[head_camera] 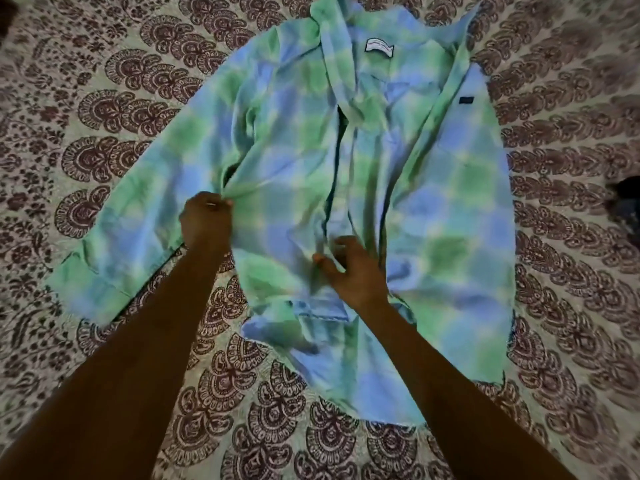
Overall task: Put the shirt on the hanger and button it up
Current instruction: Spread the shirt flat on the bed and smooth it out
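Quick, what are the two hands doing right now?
Left hand: closed, pinching a fold of the shirt.
Right hand: fingers curled loosely on the shirt's front; whether it grips cloth cannot be told.

Green-blue checked shirt lies open, rumpled.

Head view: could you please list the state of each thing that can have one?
shirt: spread on the patterned bedsheet, front open, unbuttoned, rumpled, no hanger visible in it.
left hand: closed, pinching a fold near the sleeve seam.
right hand: fingers curled loosely on the fabric by the front edge; grip unclear.
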